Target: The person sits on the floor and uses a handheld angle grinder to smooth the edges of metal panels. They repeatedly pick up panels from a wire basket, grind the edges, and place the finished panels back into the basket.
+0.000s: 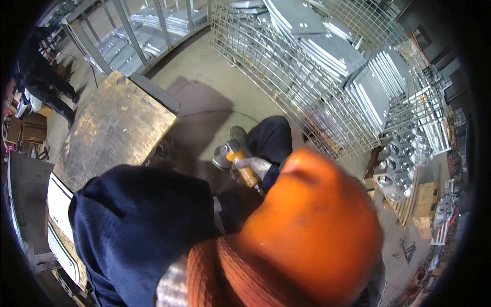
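Observation:
My right hand (pixel 258 166), in a pale grey work glove with a navy sleeve behind it, is closed around the body of a yellow angle grinder (pixel 247 175). The grinder's metal head (pixel 225 152) points up and left, over a shoe and beside a dark trouser knee (pixel 271 137). My left hand does not show; a large fold of navy cloth (pixel 143 215) fills the lower left. A big blurred orange thing (pixel 312 230) with a ribbed knit band covers the lower right and hides part of the right arm. What the grinder's disc touches cannot be made out.
A worn wooden board top (pixel 117 128) stands at left. Behind it is a metal-barred crate (pixel 128 30) with flat grey plates. A wire cage (pixel 286 77) heaped with plates stands ahead right, near cast metal parts (pixel 401 166) on wood. A person (pixel 43 77) stands far left.

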`<state>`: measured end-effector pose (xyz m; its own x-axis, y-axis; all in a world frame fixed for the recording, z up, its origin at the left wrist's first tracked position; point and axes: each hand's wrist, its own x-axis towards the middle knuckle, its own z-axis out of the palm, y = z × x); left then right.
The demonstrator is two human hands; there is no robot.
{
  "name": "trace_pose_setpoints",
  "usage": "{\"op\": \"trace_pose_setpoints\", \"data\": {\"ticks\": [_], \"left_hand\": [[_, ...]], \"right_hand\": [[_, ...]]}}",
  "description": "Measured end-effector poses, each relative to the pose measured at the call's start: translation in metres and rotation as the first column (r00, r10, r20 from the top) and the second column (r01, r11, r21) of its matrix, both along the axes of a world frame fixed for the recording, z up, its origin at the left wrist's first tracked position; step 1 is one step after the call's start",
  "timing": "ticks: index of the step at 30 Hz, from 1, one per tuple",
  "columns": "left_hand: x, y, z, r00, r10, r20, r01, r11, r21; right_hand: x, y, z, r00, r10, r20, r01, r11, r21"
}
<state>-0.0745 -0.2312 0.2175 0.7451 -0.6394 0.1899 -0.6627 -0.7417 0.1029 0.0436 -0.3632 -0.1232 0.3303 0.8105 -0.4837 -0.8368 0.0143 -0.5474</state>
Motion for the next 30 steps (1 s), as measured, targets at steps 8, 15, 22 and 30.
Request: {"op": "trace_pose_setpoints", "data": {"ticks": [8, 15, 22, 30], "left_hand": [[0.004, -0.005, 0.000, 1.000, -0.011, -0.021, 0.011, 1.000, 0.000], [0.017, -0.016, 0.003, 0.998, 0.027, -0.052, -0.026, 0.999, 0.020], [0.028, -0.022, 0.006, 0.998, 0.033, -0.052, -0.030, 0.998, 0.059], [0.060, -0.035, 0.013, 0.992, 0.036, -0.119, -0.014, 0.984, 0.178]], "right_hand": [[0.008, -0.026, 0.000, 0.999, -0.031, 0.012, 0.032, 0.998, -0.052], [0.022, -0.029, -0.004, 1.000, 0.009, -0.007, -0.009, 0.999, -0.053], [0.036, -0.019, -0.009, 0.999, 0.041, -0.009, -0.041, 0.998, -0.038], [0.070, -0.012, -0.027, 0.999, 0.037, 0.013, -0.037, 0.999, 0.019]]}}
